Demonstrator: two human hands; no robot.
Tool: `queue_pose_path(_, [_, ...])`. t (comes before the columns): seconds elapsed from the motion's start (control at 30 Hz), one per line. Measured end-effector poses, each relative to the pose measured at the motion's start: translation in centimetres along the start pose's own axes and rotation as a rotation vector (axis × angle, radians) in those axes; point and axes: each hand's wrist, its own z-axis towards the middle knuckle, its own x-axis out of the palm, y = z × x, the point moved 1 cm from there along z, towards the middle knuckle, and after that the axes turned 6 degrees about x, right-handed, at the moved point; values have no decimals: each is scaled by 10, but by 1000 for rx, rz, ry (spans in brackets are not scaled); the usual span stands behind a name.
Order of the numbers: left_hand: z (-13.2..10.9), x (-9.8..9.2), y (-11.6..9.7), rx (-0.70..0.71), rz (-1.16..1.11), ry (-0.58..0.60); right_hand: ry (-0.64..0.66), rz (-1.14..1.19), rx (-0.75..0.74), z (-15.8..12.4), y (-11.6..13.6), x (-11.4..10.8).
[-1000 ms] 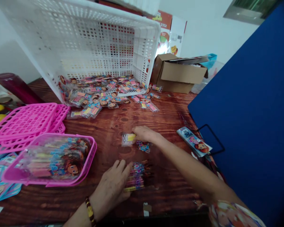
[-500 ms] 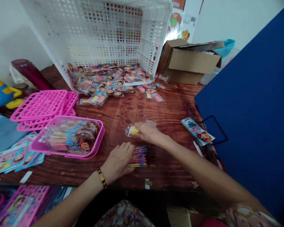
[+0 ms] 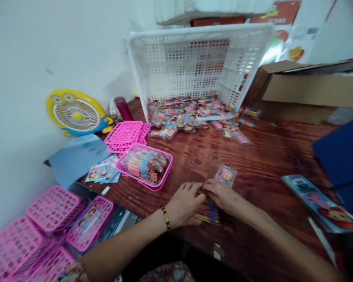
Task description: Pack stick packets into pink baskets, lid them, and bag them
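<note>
A bundle of thin, colourful pencils (image 3: 207,213) lies on the table in front of me. My left hand (image 3: 184,204), with a beaded bracelet at its wrist, is closed round the left end of the bundle. Over the bundle's far side, my right hand (image 3: 225,196) has its fingers curled in against the pencils, fingertips close to the left hand. Just beyond the right hand rests a clear packet (image 3: 226,175) with pink and yellow pieces in it. A pink basket (image 3: 170,166) of bagged sets stands to the left.
A white crate (image 3: 200,29) lies on its side at the back, with several small packets (image 3: 179,117) spilling out. Pink lids (image 3: 125,133), printed cards (image 3: 98,172) and a yellow fan (image 3: 78,113) are at left. A cardboard box (image 3: 312,94) and printed packaging (image 3: 320,203) are at right.
My view has swung left, bringing the fan and lower pink baskets into sight. My right hand has let go of the small packet and come to the pencils beside my left hand.
</note>
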Motion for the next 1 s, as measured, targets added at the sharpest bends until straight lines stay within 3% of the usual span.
queue_pose_path(0.1, [3, -5, 1, -19, 10, 61, 65, 16, 18, -2, -4, -3])
queue_pose_path(0.27, [3, -6, 1, -2, 1, 69, 141, 6, 173, -24, -5, -18])
queue_pose_path(0.37, [2, -1, 3, 2, -8, 53, 209, -81, 208, -32, 4, -10])
queue_pose_path(0.5, [2, 3, 5, -12, -38, 26, 109, -349, 252, -30, 17, 14])
queue_pose_path(0.63, [3, 5, 4, -32, -34, -1, -7, -493, 225, -25, 13, 30])
queue_pose_path(0.8, [8, 6, 5, -22, 1, 5, -29, -483, 172, -24, -1, 31])
queue_pose_path(1.0, [7, 7, 3, -26, 17, -2, -45, -492, 153, -27, 2, 27])
